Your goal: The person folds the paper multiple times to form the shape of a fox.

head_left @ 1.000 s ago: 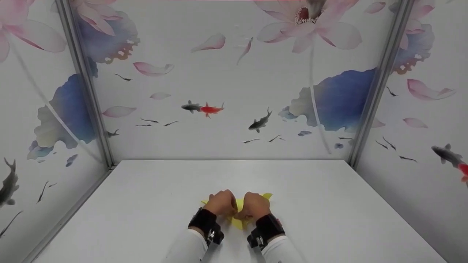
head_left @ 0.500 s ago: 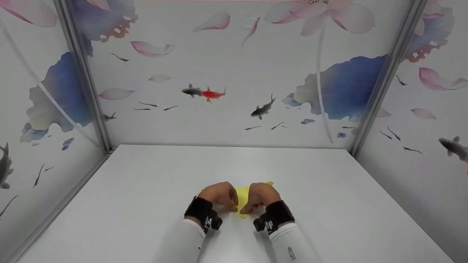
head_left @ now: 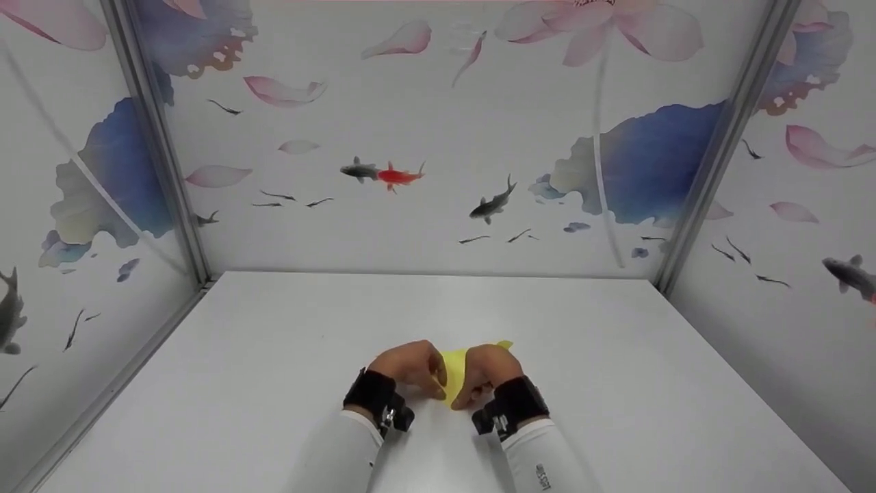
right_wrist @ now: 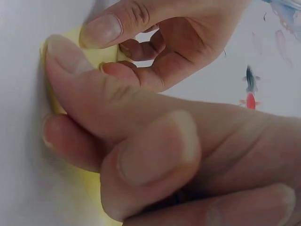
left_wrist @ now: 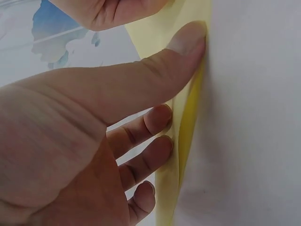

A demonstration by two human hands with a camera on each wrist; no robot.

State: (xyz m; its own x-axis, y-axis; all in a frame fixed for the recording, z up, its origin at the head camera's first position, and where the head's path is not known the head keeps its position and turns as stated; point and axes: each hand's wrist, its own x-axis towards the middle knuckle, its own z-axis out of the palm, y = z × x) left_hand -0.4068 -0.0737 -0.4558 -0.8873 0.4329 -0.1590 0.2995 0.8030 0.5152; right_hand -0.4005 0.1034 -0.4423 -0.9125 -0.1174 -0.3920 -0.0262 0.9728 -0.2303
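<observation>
Yellow sheet sits low in the middle of a white table, between a person's two hands; white walls rise behind and at both sides, printed with a pink flower, a blue leaf and a red fish; the table spreads in front of them, and grey metal posts stand at its back corners; long white sleeves reach in from the near side; the left hand pinches the sheet, its thumb pressed on the edge and its other fingers bent toward it; the right hand is clamped on the sheet close beside, thumb over the edge, fingers curled; black straps circle both wrists, each bearing a small camera; at the left thumb a brighter strip shows along the sheet's edge, whether fold or second layer I cannot tell.
</observation>
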